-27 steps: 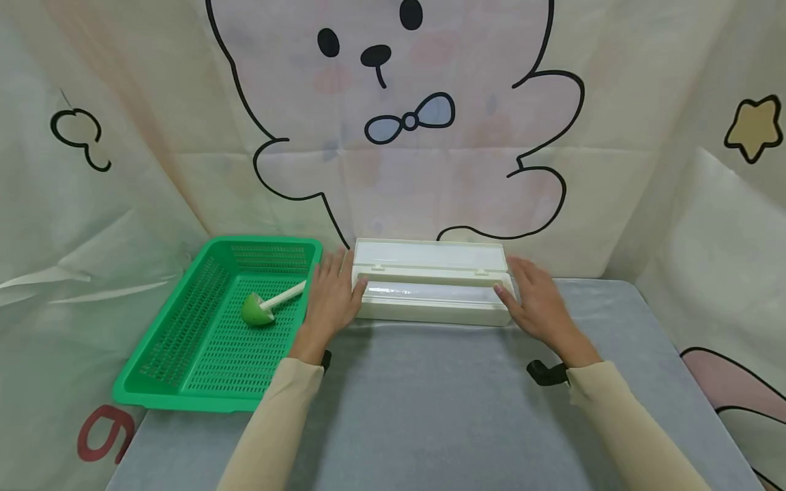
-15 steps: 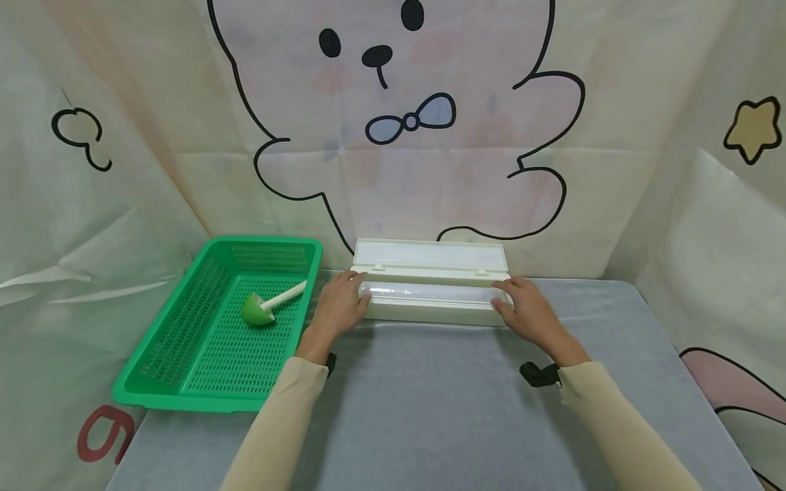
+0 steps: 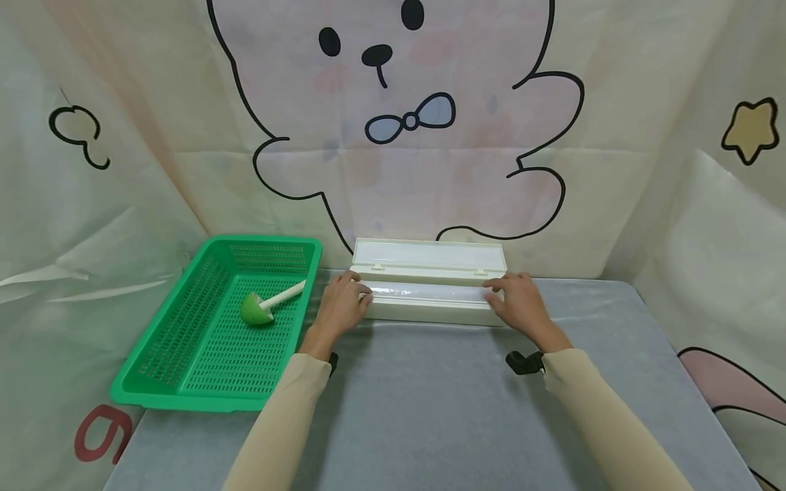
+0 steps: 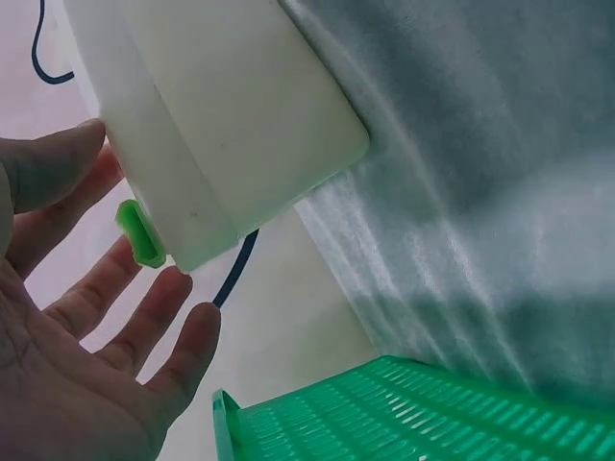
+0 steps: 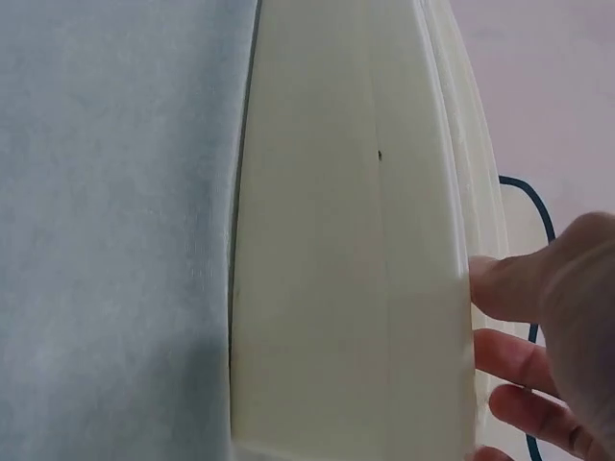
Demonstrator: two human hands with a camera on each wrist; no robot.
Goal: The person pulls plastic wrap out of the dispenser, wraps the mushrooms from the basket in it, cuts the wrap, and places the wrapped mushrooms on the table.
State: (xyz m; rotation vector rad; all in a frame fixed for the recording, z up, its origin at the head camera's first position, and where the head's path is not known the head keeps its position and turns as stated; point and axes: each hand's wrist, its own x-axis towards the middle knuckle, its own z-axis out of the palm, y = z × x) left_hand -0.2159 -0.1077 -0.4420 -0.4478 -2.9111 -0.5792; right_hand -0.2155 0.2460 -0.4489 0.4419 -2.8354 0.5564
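A cream cling film dispenser box (image 3: 430, 313) stands at the table's back with its lid (image 3: 430, 255) raised. Inside lies a shiny roll of cling film (image 3: 426, 292). My left hand (image 3: 339, 303) is at the box's left end, thumb and forefinger bent over the roll's end. In the left wrist view its other fingers spread loosely near a small green tab (image 4: 141, 234) at the box end. My right hand (image 3: 520, 305) reaches over the right part of the roll, thumb in front and fingers bent behind. Its fingertips are partly hidden behind the front rim in the right wrist view; I cannot tell whether they pinch film.
A green perforated basket (image 3: 215, 401) stands left of the box, close by my left forearm. In it lies a green, dome-shaped piece (image 3: 254, 310) with a white handle (image 3: 283, 295). A printed cloth wall (image 3: 393, 191) rises right behind the box. Grey cloth covers the table (image 3: 430, 409).
Both hands have come from flat beside the box's ends to over the roll, fingers now bent. In the last half second the right hand has slid left along the roll; the left has barely moved.
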